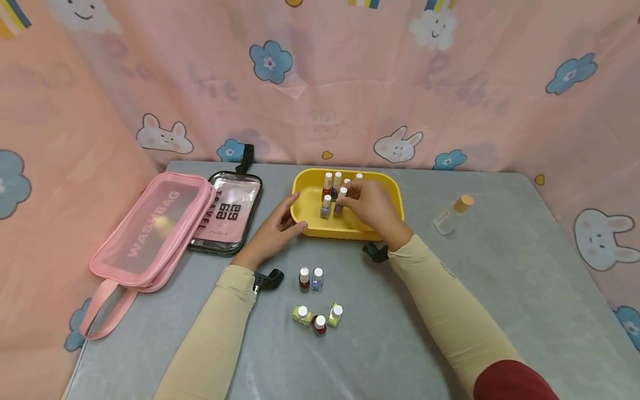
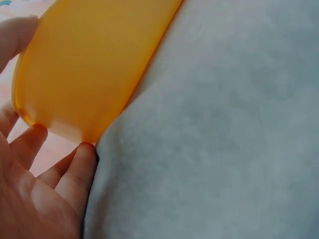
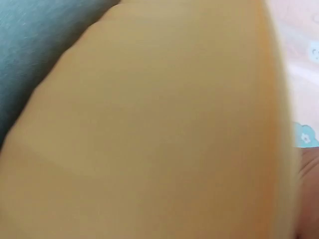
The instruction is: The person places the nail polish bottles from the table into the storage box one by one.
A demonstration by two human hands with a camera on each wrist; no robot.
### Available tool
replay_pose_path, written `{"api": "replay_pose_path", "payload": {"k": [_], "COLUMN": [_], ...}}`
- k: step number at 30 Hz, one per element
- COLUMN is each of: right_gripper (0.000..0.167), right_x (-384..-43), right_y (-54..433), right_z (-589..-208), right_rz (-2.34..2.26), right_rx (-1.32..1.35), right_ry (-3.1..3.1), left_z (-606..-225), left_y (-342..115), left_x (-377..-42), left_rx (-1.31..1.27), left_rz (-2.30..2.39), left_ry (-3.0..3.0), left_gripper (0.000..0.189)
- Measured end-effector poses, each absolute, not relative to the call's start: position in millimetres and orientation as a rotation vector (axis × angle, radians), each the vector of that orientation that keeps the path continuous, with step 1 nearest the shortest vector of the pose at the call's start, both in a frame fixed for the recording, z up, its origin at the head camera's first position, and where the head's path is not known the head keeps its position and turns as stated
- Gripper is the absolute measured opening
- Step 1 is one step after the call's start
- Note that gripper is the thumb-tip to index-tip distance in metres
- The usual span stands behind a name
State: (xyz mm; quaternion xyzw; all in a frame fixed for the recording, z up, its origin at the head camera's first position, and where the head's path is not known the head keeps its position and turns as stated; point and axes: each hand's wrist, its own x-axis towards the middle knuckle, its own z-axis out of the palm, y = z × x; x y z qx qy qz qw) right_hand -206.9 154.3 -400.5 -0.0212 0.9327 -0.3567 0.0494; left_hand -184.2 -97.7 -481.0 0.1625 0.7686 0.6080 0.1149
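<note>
My left hand (image 1: 275,225) holds the left end of a yellow tray (image 1: 395,191), thumb at the near side and fingers at the end wall. In the left wrist view its fingertips (image 2: 85,149) press against the tray's outside. My right hand (image 1: 372,205) reaches over the near rim and pinches the white cap of a small purple nail polish bottle (image 1: 340,206) inside the tray. Beside it stand a pale blue nail polish bottle (image 1: 325,208), a dark red one (image 1: 327,191) and several others partly hidden by the hand. The tray wall fills most of the right wrist view.
Nearer me on the grey table stand a dark red bottle (image 1: 304,282), a blue one (image 1: 317,280), two yellow-green ones (image 1: 302,315) and another red one (image 1: 319,326). A pink wash bag (image 1: 160,228) overlaps a clear black-edged pouch (image 1: 232,208) at left. A wooden-capped bottle (image 1: 452,215) lies right.
</note>
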Motion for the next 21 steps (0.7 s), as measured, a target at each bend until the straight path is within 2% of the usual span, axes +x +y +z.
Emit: {"api": "replay_pose_path", "payload": {"k": [17, 21], "right_gripper": [0.027, 0.041], "right_x": [-210.6, -208.2], "right_y": [151.2, 154.9], "right_z": [-419.8, -422.2], "right_rz": [-1.107, -1.170], "right_rx": [-0.005, -0.051], "right_ry": [2.796, 2.778], "left_z": [-481.1, -481.1], "left_y": [-96.2, -94.9], "left_x": [-184.4, -184.8], "left_rx": [0.484, 0.467], "left_rz": [1.790, 1.791], "left_ry": [2.243, 2.243], "left_gripper": [0.078, 0.079]}}
